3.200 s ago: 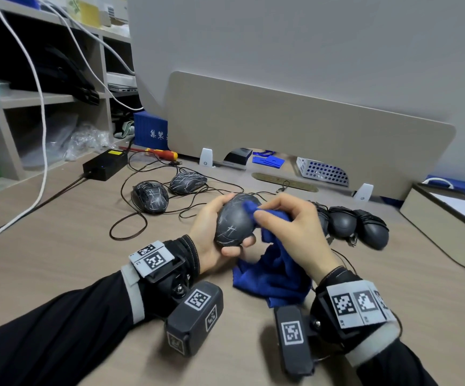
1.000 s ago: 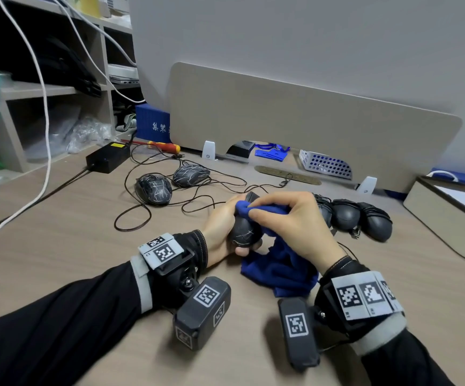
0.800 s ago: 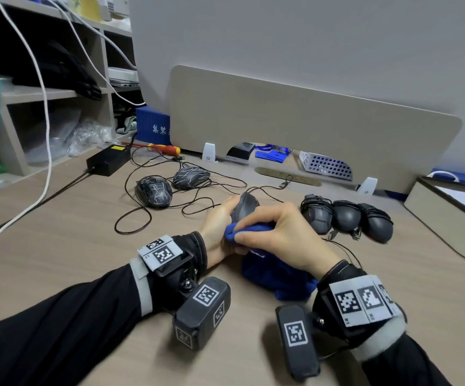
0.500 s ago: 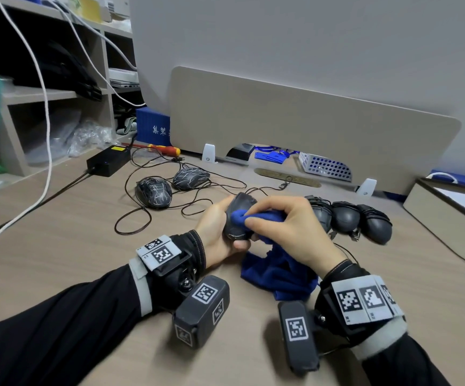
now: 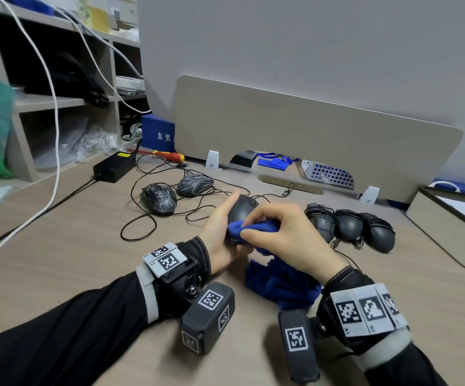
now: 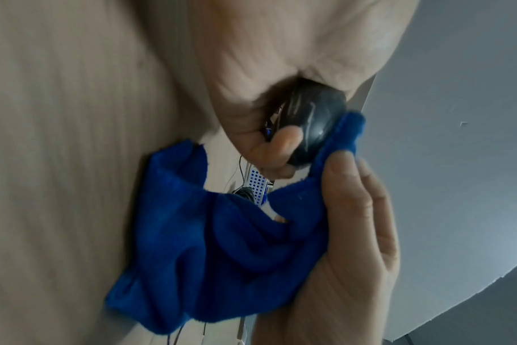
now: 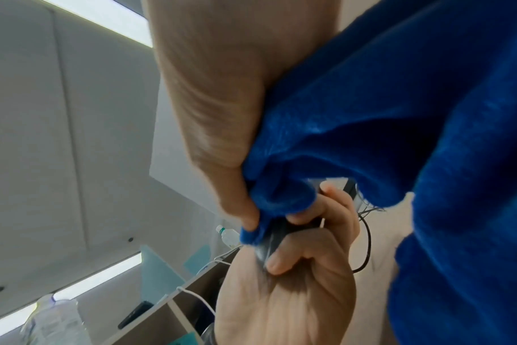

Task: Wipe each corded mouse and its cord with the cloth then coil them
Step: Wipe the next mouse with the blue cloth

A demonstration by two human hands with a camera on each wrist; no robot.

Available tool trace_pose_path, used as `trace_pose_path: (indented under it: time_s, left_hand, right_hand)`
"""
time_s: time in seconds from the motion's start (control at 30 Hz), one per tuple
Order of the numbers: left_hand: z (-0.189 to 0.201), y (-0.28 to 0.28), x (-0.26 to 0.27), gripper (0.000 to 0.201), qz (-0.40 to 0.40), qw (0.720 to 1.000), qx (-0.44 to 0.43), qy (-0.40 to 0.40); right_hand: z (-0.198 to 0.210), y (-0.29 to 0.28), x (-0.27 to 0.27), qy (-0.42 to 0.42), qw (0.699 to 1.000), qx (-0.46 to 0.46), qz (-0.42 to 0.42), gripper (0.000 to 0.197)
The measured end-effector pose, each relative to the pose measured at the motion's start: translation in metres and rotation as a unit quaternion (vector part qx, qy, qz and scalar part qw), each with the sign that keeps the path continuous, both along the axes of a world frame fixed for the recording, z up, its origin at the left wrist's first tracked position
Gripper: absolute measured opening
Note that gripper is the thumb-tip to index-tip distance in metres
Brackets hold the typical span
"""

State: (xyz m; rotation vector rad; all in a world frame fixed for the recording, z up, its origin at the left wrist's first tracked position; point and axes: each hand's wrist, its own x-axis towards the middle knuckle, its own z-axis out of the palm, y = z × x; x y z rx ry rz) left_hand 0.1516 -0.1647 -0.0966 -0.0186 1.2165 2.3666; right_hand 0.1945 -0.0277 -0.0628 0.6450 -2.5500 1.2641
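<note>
Left hand (image 5: 220, 232): curled round the mouse (image 5: 242, 210), held just above the desk (image 5: 58, 260).
Right hand (image 5: 284, 240): pinching the blue cloth (image 5: 281, 285) against it.
Done: three coiled mice (image 5: 349, 225) on the right.
Left: two uncoiled mice (image 5: 159, 198), loose cords.
Room: bare desk nearest; cords crowd the far left.

Black sleeves (image 5: 58, 330), grey cuffs, marker-tagged wrist cameras (image 5: 207, 316).
</note>
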Motion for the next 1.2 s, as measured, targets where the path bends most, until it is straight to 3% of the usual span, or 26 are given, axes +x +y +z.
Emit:
trace_pose_path:
  time_s: [0.13, 0.23, 0.37, 0.43, 0.63, 0.77, 0.83, 0.9, 0.93, 1.0, 1.07, 1.2]
  left_hand:
    - [0.003, -0.001, 0.0, 0.043, -0.003, 1.0, 0.01, 0.029]
    - [0.004, -0.001, 0.002, 0.044, -0.013, 0.998, 0.026, 0.064]
    - [0.0, -0.004, -0.003, 0.055, 0.017, 0.999, -0.016, 0.049]
    - [-0.002, -0.005, -0.005, 0.055, 0.025, 0.998, -0.03, 0.041]
    - [0.004, -0.002, 0.003, 0.053, -0.024, 0.996, 0.005, 0.08]
    - [0.003, -0.002, 0.0, 0.066, -0.01, 0.997, -0.002, 0.075]
    - [0.003, -0.003, -0.001, 0.067, -0.005, 0.998, 0.004, 0.069]
    - [0.003, -0.004, -0.001, 0.067, -0.011, 0.997, 0.01, 0.072]
    - [0.002, -0.003, -0.002, 0.065, -0.018, 0.997, 0.009, 0.078]
    - [0.001, -0.003, -0.002, 0.058, -0.022, 0.996, 0.013, 0.082]
    - [0.0, -0.002, -0.003, 0.055, -0.021, 0.997, 0.014, 0.073]
    - [-0.002, -0.004, -0.002, 0.051, -0.05, 0.995, 0.003, 0.085]
  right_hand:
    - [0.008, -0.002, -0.014, 0.01, 0.993, -0.071, -0.09, 0.005]
    - [0.01, 0.002, -0.026, 0.059, 0.984, -0.062, -0.158, 0.004]
    - [0.007, -0.014, -0.008, -0.001, 0.999, -0.048, -0.016, 0.011]
    - [0.004, -0.019, -0.003, -0.011, 0.999, -0.031, 0.01, 0.009]
    - [0.002, 0.011, -0.024, 0.08, 0.971, -0.09, -0.207, 0.003]
    - [0.007, 0.03, -0.022, -0.019, 0.937, -0.276, -0.211, 0.019]
    - [0.008, 0.036, -0.025, -0.1, 0.898, -0.371, -0.214, 0.011]
    - [0.007, 0.041, -0.025, -0.181, 0.862, -0.431, -0.194, 0.02]
    - [0.007, 0.042, -0.025, -0.196, 0.858, -0.443, -0.169, 0.023]
    - [0.008, 0.039, -0.023, -0.18, 0.868, -0.449, -0.111, 0.022]
    - [0.007, 0.032, -0.02, -0.152, 0.903, -0.396, -0.071, 0.023]
    - [0.004, 0.032, -0.02, -0.122, 0.942, -0.306, -0.058, 0.021]
